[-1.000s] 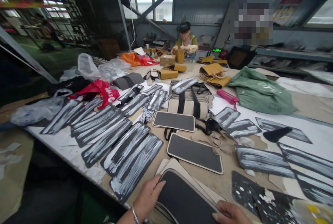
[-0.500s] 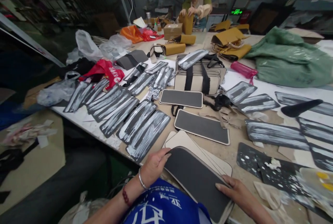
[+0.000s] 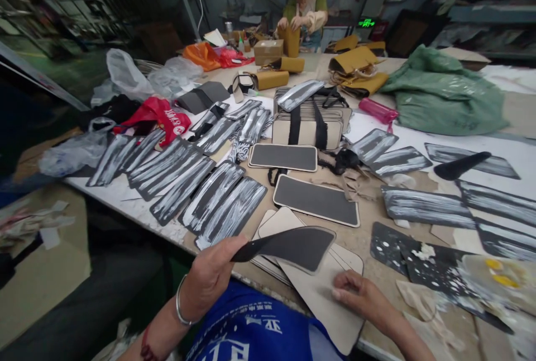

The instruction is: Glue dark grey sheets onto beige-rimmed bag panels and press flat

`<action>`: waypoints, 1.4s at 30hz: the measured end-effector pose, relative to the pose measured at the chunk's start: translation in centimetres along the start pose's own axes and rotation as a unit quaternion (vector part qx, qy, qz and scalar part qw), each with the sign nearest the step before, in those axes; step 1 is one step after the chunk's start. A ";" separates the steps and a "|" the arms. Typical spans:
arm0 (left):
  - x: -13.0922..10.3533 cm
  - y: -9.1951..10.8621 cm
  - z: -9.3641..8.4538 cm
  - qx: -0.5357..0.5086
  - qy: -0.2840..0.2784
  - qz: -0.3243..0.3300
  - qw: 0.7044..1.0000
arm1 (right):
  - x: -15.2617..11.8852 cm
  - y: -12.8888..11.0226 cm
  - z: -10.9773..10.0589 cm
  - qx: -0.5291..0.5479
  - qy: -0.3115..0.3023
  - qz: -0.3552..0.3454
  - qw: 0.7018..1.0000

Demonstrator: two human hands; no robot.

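At left, white-smeared panels (image 3: 167, 168) lie in rows on the counter (image 3: 365, 241). The left hand (image 3: 211, 274) pinches one end of a dark panel (image 3: 297, 246), which bends in the air above fanned beige panels (image 3: 320, 308) at the counter's near edge. The right hand (image 3: 360, 294), fingers curled, is at their right side; whether it grips them I cannot tell. Farther right lies a speckled black sheet (image 3: 391, 243).

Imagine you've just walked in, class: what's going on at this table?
The person's left hand holds up a bent dark panel by one end. Their right hand is over a pale panel; contact is unclear. White-streaked panels lie on both sides, and opposite, a co-worker handles a mustard-yellow piece.
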State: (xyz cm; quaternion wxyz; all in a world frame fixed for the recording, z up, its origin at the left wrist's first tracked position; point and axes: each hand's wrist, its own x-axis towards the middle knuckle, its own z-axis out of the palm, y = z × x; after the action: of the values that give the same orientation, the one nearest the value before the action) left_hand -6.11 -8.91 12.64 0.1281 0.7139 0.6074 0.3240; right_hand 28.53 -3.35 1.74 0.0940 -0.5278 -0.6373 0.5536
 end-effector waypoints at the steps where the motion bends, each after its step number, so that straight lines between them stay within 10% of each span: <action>1: 0.1 0.3 -0.2 0.006 0.013 0.028 0.999 | 0.1 0.0 0.1 0.012 0.021 0.001 1.000; 12: 0.5 1.4 -0.3 0.003 0.082 0.119 0.989 | 3.5 -4.2 1.1 0.184 0.241 -0.033 0.952; 20: 1.2 -1.0 1.7 -0.054 0.168 -0.148 0.973 | 3.5 -6.0 0.1 0.175 0.244 -0.086 0.950; 28: 4.2 -5.8 4.3 -0.217 0.048 -0.351 0.910 | 5.6 -4.5 -0.7 0.128 0.215 -0.039 0.967; 32: 7.7 -8.5 5.2 -0.255 0.022 -0.347 0.902 | 9.3 -5.3 -1.7 0.135 0.195 -0.030 0.971; 42: 22.2 -15.9 5.8 -0.210 0.035 -0.279 0.936 | 20.2 -14.7 -10.8 -0.132 0.360 -0.032 0.923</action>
State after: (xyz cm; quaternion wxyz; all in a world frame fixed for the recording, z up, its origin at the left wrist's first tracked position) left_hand -13.83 17.06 5.94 0.3395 0.4611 0.7040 0.4202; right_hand 19.19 21.39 8.17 0.2642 -0.6784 -0.6443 0.2340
